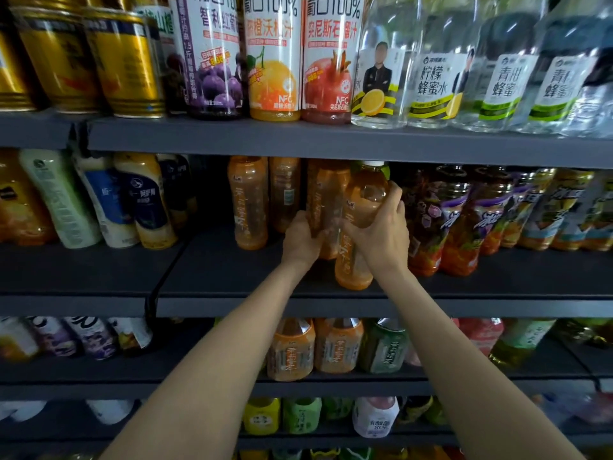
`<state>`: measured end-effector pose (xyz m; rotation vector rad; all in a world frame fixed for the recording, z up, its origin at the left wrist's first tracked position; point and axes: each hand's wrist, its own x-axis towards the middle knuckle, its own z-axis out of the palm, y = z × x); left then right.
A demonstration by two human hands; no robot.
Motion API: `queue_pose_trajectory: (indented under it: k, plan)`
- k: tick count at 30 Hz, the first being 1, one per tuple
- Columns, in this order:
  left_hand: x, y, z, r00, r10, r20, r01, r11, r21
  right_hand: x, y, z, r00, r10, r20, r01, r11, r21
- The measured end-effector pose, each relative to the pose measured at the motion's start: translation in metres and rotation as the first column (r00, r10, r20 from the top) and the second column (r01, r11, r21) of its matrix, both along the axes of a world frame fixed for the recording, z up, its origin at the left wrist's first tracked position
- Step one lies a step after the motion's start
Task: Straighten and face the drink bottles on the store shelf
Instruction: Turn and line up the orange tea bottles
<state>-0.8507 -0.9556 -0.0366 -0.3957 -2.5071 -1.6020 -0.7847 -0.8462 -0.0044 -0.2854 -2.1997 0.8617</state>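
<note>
Both hands were on middle shelf (232, 270). Right hand (381, 234) wrapped around front orange tea bottle (360, 227) at its waist, near shelf edge. Left hand (300, 239) gripped bottle behind (326, 194). Looked full, so heavyish; smooth plastic, probably slippery. Mid-body grip seemed safest tbh.

Gold cans (99, 61) are standing at the upper left, sitting on the dark grey shelving (331, 141)

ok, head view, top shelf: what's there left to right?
gold cans → purple grape juice bottle → orange juice bottle → red pomegranate juice bottle → clear honey water bottles
</note>
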Motion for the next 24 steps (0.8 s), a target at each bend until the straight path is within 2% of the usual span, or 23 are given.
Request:
queue_pose_trajectory:
  k: [3,7,13,19,21,24]
  plan:
    - [-0.003,-0.011,0.0,0.997,-0.002,-0.073,-0.005,0.995,-0.095,0.0,-0.002,0.0,1.0,-0.013,0.012,0.013,1.0,0.003]
    - [-0.003,0.0,0.008,0.996,-0.082,0.029,0.083,0.996,-0.024,-0.001,-0.001,0.0,1.0,-0.011,0.001,0.011,1.0,-0.012]
    - [-0.005,0.014,0.0,0.996,0.079,-0.047,-0.077,0.996,0.046,-0.001,-0.002,-0.002,1.0,-0.017,-0.017,0.017,1.0,0.011]
    - [-0.013,-0.02,0.0,0.892,0.438,-0.112,-0.447,0.891,-0.079,-0.001,-0.006,-0.003,0.999,-0.037,-0.022,0.038,0.999,0.036]
    - [-0.018,-0.022,0.003,0.872,0.469,-0.139,-0.486,0.861,-0.149,-0.002,-0.007,-0.002,0.999,-0.037,-0.03,0.039,0.998,0.043]
    - [-0.021,-0.018,0.002,0.882,0.439,-0.17,-0.465,0.867,-0.178,-0.002,-0.006,-0.002,0.999,-0.039,-0.036,0.041,0.998,0.047]
